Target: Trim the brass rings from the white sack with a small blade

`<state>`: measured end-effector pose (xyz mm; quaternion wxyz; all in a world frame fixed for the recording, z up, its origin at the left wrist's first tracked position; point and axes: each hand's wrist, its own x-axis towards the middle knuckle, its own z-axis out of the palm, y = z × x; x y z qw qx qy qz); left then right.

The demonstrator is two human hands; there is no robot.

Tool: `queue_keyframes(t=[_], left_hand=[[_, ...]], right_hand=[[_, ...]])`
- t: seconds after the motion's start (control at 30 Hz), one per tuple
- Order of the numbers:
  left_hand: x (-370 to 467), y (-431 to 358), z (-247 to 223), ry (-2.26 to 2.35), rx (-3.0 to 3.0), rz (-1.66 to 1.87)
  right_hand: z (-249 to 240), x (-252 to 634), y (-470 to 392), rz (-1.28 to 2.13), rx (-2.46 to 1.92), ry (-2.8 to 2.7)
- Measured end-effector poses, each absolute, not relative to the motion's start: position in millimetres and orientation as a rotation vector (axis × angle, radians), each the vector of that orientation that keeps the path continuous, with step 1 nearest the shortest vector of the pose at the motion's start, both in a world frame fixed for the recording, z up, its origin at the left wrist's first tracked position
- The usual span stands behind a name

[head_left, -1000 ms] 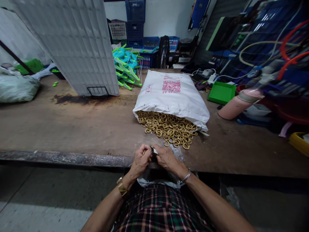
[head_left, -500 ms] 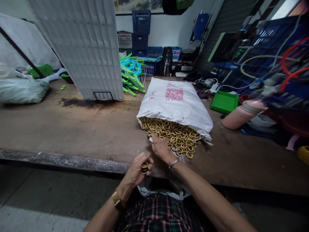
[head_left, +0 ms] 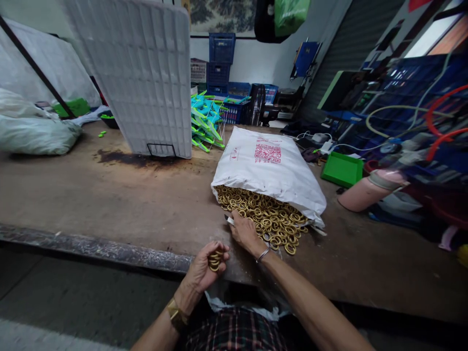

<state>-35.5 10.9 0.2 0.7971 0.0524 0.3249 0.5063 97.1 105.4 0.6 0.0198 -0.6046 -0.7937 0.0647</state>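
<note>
My left hand [head_left: 206, 265] is curled around several gold-coloured metal rings [head_left: 215, 261], low over the front edge of the table. Fingers bent, my right hand [head_left: 244, 233] reaches to the near left side of a heap of the same rings [head_left: 272, 219]. A small white tool with a dark tip [head_left: 229, 220] sticks out from its fingers; its exact kind is unclear. The fingertips touch or nearly touch the heap and are partly hidden. The rings spill from the open mouth of a white sack [head_left: 237, 158] with red print, which lies on its side.
The brown wooden table [head_left: 146, 209] carries a tall white ribbed panel [head_left: 157, 87] on a wire stand. Behind the sack lie blue and green plastic pieces [head_left: 206, 119]. To the right are a green tray [head_left: 342, 169] and a pink bottle [head_left: 371, 190]. A pale bag [head_left: 36, 134] lies at far left.
The view has tilted upward, so the scene sits lower in the picture. My left hand has turned a little and shows more of its rings. My right hand stays beside the heap.
</note>
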Motion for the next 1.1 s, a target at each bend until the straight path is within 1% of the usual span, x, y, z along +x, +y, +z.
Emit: queue_keyframes(t=[0.1, 0.27, 0.33, 0.5, 0.6, 0.67, 0.8, 0.93, 1.1], left_hand=[[-32, 14, 0, 0.756, 0.137, 1.123], [-20, 19, 2, 0.922, 0.405, 1.145], [-15, 21, 3, 1.039, 0.539, 1.142], [-1, 23, 6, 1.248, 0.917, 1.078], [3, 23, 7, 1.272, 1.077, 1.121], [5, 23, 6, 1.279, 1.13, 1.155], [5, 22, 3, 1.265, 0.972, 1.097], [5, 20, 2, 1.157, 0.715, 1.134], [9, 16, 2, 1.135, 0.735, 1.178]], right_hand=[[-1, 105, 100, 0.293, -1.759, -2.385], [1, 122, 87, 0.67, -1.51, -2.117], [3, 128, 80, 0.768, -1.452, -2.043], [9, 137, 61, 0.76, -1.448, -2.075], [10, 139, 53, 0.75, -1.434, -2.065], [10, 139, 50, 0.816, -1.415, -2.017], [11, 142, 48, 1.049, -1.35, -1.854], [7, 147, 46, 1.065, -1.426, -1.756], [1, 146, 40, 1.156, -1.431, -1.557]])
